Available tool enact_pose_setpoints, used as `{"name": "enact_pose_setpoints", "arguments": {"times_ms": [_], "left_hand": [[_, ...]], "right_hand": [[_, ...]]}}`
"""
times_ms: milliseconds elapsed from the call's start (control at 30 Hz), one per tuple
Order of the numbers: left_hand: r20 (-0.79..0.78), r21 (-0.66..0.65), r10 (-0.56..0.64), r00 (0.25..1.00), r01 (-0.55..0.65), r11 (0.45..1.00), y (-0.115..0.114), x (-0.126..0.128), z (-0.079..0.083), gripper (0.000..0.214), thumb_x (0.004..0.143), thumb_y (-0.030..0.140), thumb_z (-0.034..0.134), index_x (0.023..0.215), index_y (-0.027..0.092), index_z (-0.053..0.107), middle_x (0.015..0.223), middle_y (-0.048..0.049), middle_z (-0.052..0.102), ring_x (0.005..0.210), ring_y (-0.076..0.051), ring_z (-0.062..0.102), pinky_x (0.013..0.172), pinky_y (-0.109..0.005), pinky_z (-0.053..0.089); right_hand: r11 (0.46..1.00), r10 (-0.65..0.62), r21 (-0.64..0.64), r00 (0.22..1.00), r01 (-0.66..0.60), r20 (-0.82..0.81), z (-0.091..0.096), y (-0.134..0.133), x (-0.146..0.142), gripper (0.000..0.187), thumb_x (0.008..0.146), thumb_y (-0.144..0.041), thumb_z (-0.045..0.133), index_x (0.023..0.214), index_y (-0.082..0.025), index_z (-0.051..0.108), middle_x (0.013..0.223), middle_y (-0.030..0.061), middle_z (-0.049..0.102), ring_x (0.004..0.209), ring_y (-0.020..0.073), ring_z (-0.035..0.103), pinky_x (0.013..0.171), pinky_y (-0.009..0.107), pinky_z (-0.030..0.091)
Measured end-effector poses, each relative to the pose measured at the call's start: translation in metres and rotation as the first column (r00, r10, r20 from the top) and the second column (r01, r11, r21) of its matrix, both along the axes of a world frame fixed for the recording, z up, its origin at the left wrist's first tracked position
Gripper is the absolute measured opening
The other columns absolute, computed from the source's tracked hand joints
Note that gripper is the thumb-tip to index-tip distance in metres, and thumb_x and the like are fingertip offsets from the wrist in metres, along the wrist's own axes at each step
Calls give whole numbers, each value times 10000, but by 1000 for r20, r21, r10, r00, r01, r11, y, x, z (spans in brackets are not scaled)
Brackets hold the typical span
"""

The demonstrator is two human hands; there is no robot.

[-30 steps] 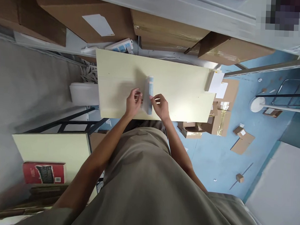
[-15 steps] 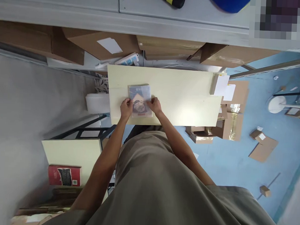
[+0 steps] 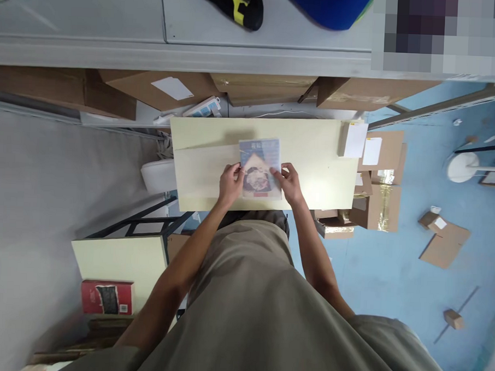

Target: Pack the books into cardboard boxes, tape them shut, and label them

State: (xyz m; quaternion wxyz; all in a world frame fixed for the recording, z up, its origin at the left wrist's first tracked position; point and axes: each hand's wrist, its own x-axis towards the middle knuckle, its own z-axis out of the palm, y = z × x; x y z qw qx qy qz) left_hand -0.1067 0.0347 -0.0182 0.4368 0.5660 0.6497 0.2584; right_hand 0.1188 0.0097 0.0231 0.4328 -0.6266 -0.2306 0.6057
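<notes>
Between my two hands is a book [image 3: 260, 153] with a blue cover and a pale picture on its front; the cover looks hazy. It is held a little above the cream tabletop [image 3: 315, 139], where its shadow falls behind it. My left hand [image 3: 231, 183] pinches the book's left edge. On the opposite edge, my right hand [image 3: 289, 184] grips with the thumb over the cover. A pale, thin sheet [image 3: 203, 170] lies flat on the table at the left, reaching up to the book. Whether it joins the book I cannot tell.
A white box [image 3: 353, 140] stands at the table's right end. Cardboard boxes [image 3: 268, 88] line the shelf behind, under a grey ledge holding a yellow-black utility knife [image 3: 242, 7]. A red book [image 3: 107, 298] lies on a lower board at left. More cartons [image 3: 380, 202] sit at right.
Both hands have carried the book to the right and raised it off the tabletop. The pale sheet now shows on the table to its left. The view has tilted slightly.
</notes>
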Motion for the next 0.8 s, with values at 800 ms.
{"name": "enact_pose_setpoints", "arguments": {"times_ms": [800], "left_hand": [[502,-19,-98,859,124,992,58,10,115,278,857,418,759,1027,201,797,1170,-120,814,1112,-275,773,1021,-427,613]], "right_hand": [[727,-216,515,561,-455,799,172,115,-36,314,1102,-428,525,1297,-237,680,1303,135,729,1273,281,665,1125,458,547]]}}
